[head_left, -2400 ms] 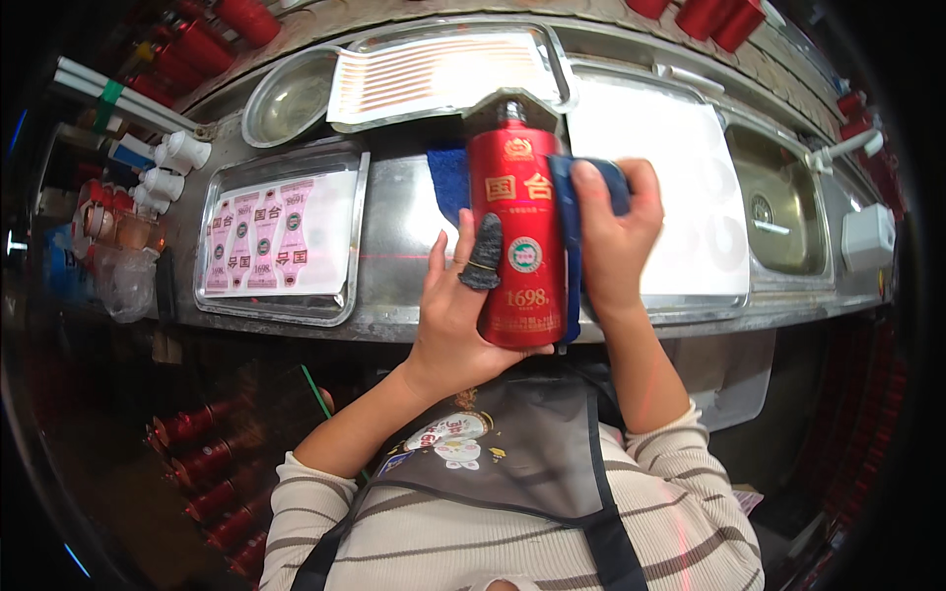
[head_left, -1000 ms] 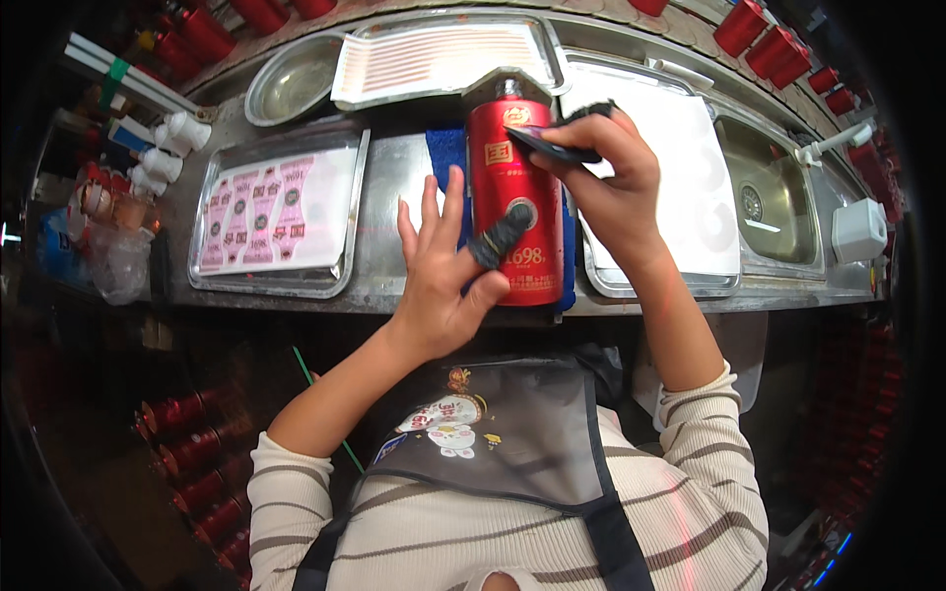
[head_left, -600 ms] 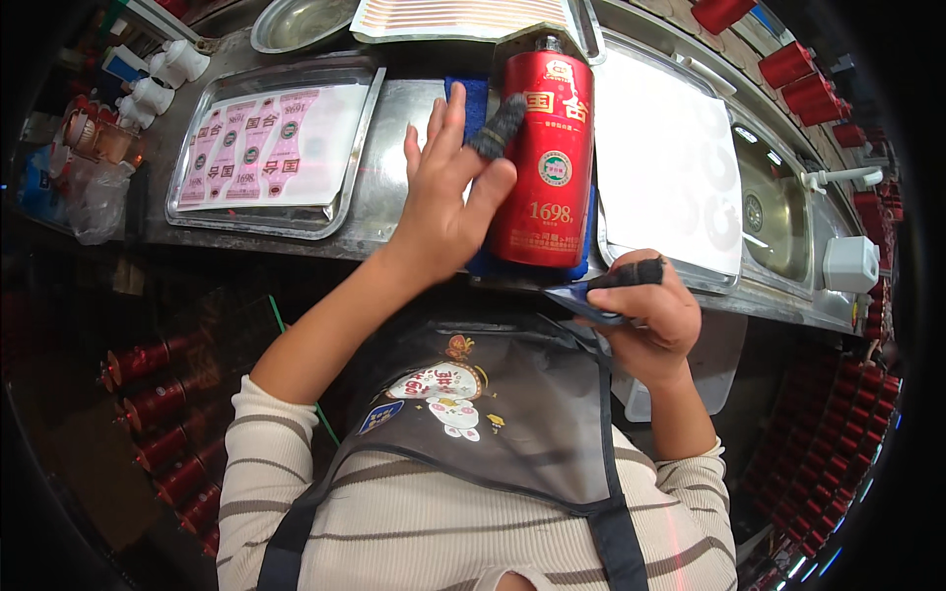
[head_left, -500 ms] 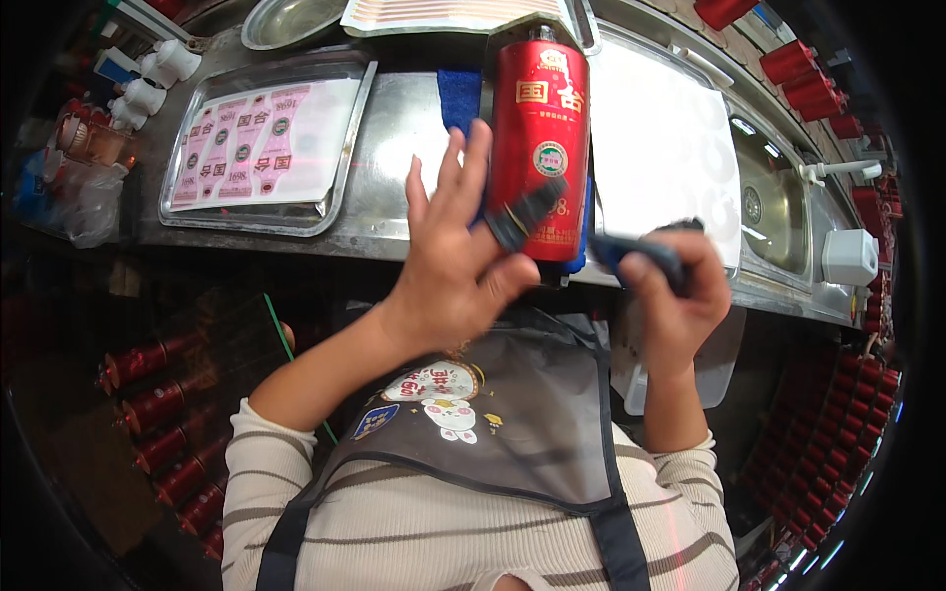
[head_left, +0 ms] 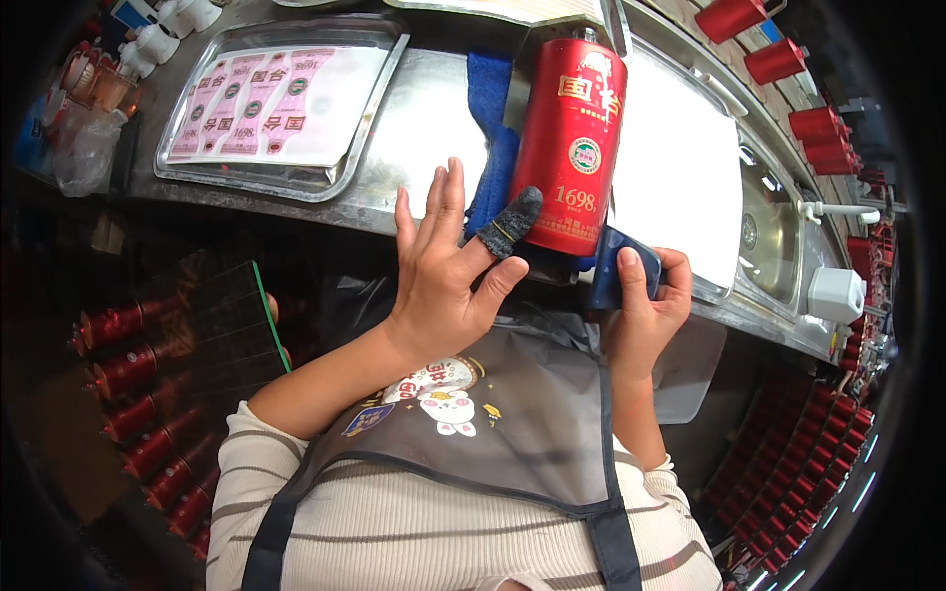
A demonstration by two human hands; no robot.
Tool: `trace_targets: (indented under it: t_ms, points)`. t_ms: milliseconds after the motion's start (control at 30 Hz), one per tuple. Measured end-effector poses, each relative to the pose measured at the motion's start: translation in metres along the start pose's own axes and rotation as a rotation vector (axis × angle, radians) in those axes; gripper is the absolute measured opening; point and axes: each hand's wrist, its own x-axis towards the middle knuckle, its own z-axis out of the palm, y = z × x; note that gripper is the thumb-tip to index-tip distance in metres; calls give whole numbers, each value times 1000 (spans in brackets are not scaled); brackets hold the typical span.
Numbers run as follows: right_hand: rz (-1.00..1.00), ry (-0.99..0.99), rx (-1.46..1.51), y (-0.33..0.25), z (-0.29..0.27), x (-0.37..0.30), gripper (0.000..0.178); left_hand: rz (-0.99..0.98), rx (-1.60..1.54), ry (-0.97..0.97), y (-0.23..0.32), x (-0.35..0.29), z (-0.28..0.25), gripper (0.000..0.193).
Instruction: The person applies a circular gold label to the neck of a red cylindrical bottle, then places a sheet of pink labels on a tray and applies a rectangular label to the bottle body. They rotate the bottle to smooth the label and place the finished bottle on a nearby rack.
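A red bottle (head_left: 574,138) with gold print and a round green-edged label lies on its side on the counter, its neck pointing away from me. Beside and partly beneath it is a blue cloth (head_left: 490,98). My left hand (head_left: 440,281) has its fingers spread and holds nothing. A dark grey finger sleeve (head_left: 505,229) covers its index finger, whose tip is at the bottle's lower left edge. Between thumb and fingers, my right hand (head_left: 655,295) pinches a flat dark blue scraper (head_left: 613,276) just off the bottle's lower right end.
At left, a metal tray (head_left: 379,108) holds a sheet of pink labels (head_left: 246,103). White backing sheets (head_left: 680,167) lie right of the bottle, by a sink (head_left: 764,222) with a white tap (head_left: 838,212). A white plastic container (head_left: 836,294) stands near the sink. Red bottles (head_left: 128,369) stand in rows below.
The view has shifted, so the counter sits differently in the picture. My right hand has turned, bringing the scraper's flat face into view. My left index finger has moved from over the bottle toward its left edge.
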Motion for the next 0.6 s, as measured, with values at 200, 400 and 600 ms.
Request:
trace_targets:
  t_ms: [200, 400, 600]
  points:
    - [-786, -150, -552, -50, 40, 29, 31, -37, -44, 20, -5, 4, -1, 44]
    - [-902, -688, -557, -65, 46, 1, 29, -51, -260, 82, -13, -2, -12, 49]
    - [-820, -502, -726, -77, 91, 99, 22, -11, -280, 13, -6, 2, -20, 55]
